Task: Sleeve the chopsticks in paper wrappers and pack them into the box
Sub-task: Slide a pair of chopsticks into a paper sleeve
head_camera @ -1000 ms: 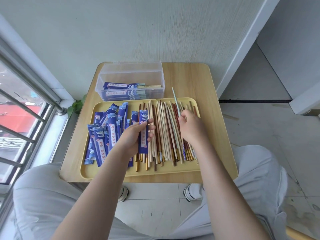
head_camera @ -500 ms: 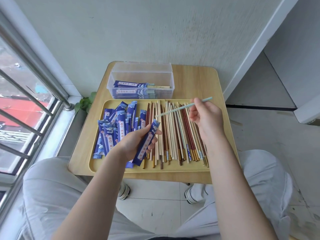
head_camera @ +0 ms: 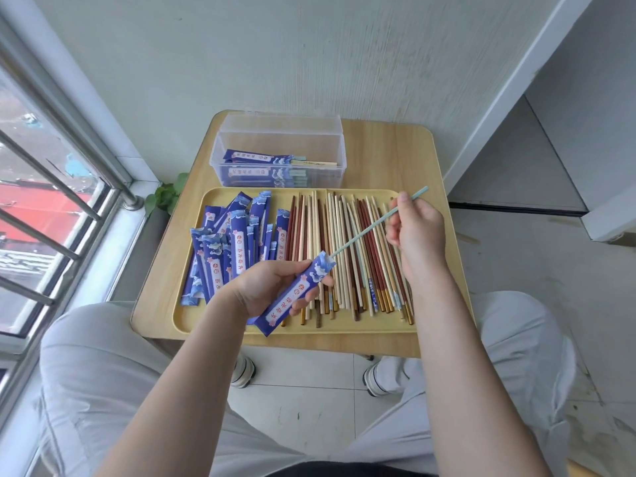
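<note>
You sit at a small wooden worktop (head_camera: pixel 385 146) between a barred window (head_camera: pixel 51 201) and a pale wall. On its yellow tray (head_camera: pixel 192 315), blue wrappers (head_camera: pixel 234 242) lie left, bare chopsticks (head_camera: pixel 344 249) right. Your left hand (head_camera: pixel 272 287) grips one blue wrapper (head_camera: pixel 296 294) with red characters too small to read; your right hand (head_camera: pixel 413 232) pinches a pale blue chopstick (head_camera: pixel 371 227), its tip at the wrapper's mouth. The clear box (head_camera: pixel 278 153) behind holds sleeved pairs.

The left hand (head_camera: pixel 272 287) held a blue wrapper (head_camera: pixel 296 292); the right hand (head_camera: pixel 414 232) pinched a pale blue chopstick (head_camera: pixel 371 227), its tip at the wrapper's mouth. Beneath both hands lay loose chopsticks (head_camera: pixel 344 249) on a yellow tray (head_camera: pixel 344 328).
</note>
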Tool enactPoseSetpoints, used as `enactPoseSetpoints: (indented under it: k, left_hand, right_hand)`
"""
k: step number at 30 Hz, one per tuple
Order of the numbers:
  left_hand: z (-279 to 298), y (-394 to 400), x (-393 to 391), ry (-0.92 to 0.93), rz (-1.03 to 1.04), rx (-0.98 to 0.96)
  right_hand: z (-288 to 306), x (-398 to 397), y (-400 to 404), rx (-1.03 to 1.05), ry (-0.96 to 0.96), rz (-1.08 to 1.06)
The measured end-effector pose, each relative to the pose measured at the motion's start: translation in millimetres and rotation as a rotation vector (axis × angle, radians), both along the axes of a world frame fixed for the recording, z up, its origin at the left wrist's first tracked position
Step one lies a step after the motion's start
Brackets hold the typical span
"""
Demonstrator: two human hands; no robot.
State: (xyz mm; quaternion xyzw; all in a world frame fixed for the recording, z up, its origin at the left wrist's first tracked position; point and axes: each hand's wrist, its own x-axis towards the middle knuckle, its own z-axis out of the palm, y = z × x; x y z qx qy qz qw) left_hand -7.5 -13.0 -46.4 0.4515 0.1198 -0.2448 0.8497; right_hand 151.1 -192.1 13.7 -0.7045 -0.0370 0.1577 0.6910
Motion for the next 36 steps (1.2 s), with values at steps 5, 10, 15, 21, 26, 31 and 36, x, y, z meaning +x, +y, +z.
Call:
enactPoseSetpoints:
  k: [5, 10, 15, 21, 26, 31, 36]
  left_hand:
    - [1.1, -7.4, 5.8, 0.022, 0.048, 0.019]
    - [8.1, -15.7, 12.5, 0.063, 0.179, 0.133]
    - [18.2, -25.2, 18.6, -0.004, 0.265, 0.274]
    - [17.8, -29.8, 27.7, 0.037, 0.385, 0.319]
    - [11.8, -33.3, 32.9, 0.131, 0.496, 0.318]
    - [4.1, -41.6, 38.5, 0.203, 0.59, 0.342]
    - [-1.5, -42.3, 39.0, 0.236, 0.609, 0.357]
  right_hand:
    - [-8.2, -10.1, 9.7, -0.175, -0.091, 0.131]
    - [-18.1, -20.8, 22.8, -0.238, -0.162, 0.194]
    - [-29.5, -25.7, 29.5, -0.328, -0.273, 0.276]
    - [-33.3, -23.7, 24.5, -0.381, -0.236, 0.342]
    - [-46.1, -14.1, 9.7, -0.927, -0.433, 0.319]
    - [-58.5, -20.2, 12.1, -1.213, -0.424, 0.406]
    - [-54.3, -24.9, 19.1, -1.264, -0.379, 0.41]
